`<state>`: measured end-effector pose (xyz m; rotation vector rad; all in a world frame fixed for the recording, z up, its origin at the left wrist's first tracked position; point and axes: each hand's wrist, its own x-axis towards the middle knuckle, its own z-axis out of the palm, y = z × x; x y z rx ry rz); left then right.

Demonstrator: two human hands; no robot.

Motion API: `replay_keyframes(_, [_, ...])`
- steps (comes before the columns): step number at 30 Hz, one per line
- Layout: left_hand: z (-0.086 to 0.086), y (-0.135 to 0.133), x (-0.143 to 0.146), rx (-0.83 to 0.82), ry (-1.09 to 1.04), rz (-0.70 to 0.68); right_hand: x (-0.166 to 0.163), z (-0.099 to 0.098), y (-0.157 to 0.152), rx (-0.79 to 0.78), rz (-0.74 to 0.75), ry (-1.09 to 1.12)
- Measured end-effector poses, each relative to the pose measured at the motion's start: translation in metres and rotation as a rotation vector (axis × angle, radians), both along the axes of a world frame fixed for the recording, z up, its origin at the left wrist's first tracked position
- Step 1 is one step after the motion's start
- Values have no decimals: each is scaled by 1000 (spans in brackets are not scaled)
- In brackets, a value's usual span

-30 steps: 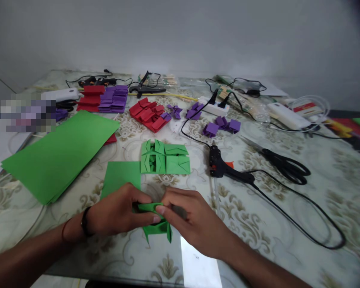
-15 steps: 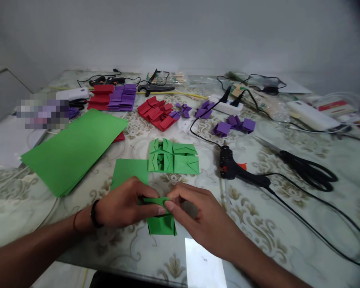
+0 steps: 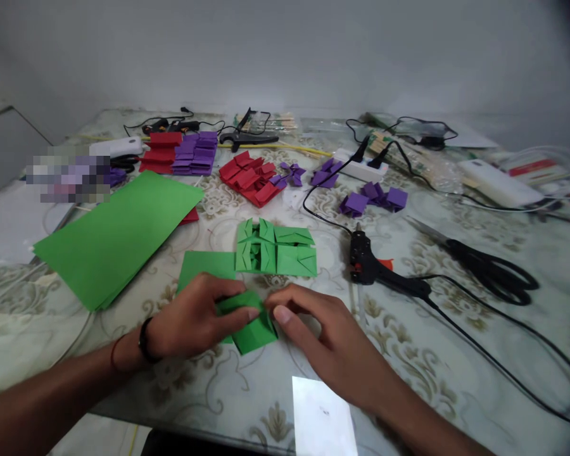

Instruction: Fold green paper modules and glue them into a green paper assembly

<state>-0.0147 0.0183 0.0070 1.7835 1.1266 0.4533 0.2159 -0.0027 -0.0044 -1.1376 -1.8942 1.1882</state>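
My left hand [image 3: 190, 322] pinches a folded green paper [image 3: 255, 332] between the thumb on top and the fingers beneath. At the paper's right edge is my right hand [image 3: 325, 335], its fingers curled in and its thumb near the fingertips; the exact grip there is partly hidden. Just beyond both hands lie joined green folded paper pieces [image 3: 296, 259], some with raised flaps. A flat green sheet [image 3: 204, 266] lies partly under the left hand. Left of it is a stack of larger green sheets [image 3: 123, 237].
A black hot glue gun [image 3: 384, 272] with its cord lies to the right, beside black-handled scissors [image 3: 484, 263]. Farther back are red folded pieces [image 3: 249, 177], purple folded pieces [image 3: 354, 204] and a white power strip [image 3: 358, 166]. A white paper [image 3: 323, 418] is at the near edge.
The folded green paper has turned and tilted, so its broad face now shows. My right thumb has come off its top, while my left hand still grips it.
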Motion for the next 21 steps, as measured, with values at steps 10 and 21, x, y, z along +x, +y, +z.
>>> replay_keyframes(10, [-7, -3, 4, -195, -275, 85, -1, -5, 1, -42, -185, -7])
replay_keyframes(21, [-15, 2, 4, -126, -217, 124, 10, 15, 9, 12, -52, -70])
